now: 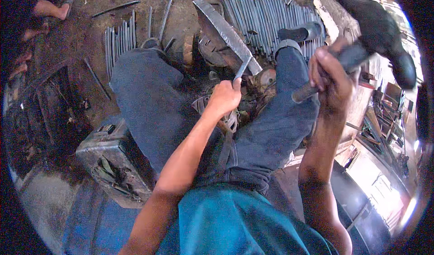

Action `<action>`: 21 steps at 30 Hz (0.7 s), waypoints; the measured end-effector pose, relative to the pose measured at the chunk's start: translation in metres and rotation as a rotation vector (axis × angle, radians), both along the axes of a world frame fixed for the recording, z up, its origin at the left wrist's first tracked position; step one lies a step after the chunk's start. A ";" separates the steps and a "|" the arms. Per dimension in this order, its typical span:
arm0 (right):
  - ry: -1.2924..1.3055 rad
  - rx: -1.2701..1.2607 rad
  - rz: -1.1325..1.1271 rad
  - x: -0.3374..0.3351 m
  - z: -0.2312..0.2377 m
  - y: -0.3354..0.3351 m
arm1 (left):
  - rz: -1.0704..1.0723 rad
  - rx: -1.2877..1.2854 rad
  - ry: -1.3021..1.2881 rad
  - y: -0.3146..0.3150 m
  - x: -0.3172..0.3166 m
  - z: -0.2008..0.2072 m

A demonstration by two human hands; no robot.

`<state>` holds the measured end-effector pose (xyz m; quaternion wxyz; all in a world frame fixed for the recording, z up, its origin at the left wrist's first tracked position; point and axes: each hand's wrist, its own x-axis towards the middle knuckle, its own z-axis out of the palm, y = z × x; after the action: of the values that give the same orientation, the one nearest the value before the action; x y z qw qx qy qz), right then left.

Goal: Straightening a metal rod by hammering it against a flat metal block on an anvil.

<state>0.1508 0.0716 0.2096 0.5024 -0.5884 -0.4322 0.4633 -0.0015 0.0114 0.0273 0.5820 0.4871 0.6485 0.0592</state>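
My left hand is closed around a short metal bar. The bar's far tip rests at the edge of a long flat-topped steel anvil, which lies slantwise between my feet. My right hand is raised to the right and wrapped around a hammer. The hammer's thick handle end sticks out below my fingers, and its head is smeared by motion.
Many grey metal rods lie side by side beyond the anvil; a smaller row lies at the left. A battered metal case stands by my left thigh. Another person's foot shows at the far left. Scrap is piled at right.
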 end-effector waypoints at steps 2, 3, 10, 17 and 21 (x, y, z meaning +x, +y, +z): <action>0.054 0.093 0.070 -0.003 0.000 -0.003 | -0.006 -0.014 -0.015 -0.002 0.000 -0.007; 0.123 0.136 0.084 -0.007 -0.015 -0.007 | -0.006 -0.018 -0.025 -0.002 -0.001 -0.009; -0.269 -0.701 0.127 0.008 -0.187 -0.060 | -0.070 -0.003 -0.012 -0.014 0.009 -0.024; 0.237 -0.407 -0.086 0.014 -0.067 -0.019 | 0.056 -0.261 -0.202 -0.002 -0.002 -0.026; 0.312 -0.042 0.088 0.008 -0.005 -0.007 | 0.296 -0.650 -0.548 0.000 -0.015 -0.019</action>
<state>0.1585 0.0648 0.2046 0.5302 -0.4999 -0.3646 0.5796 -0.0164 0.0111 0.0087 0.8404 0.1471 0.5180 0.0617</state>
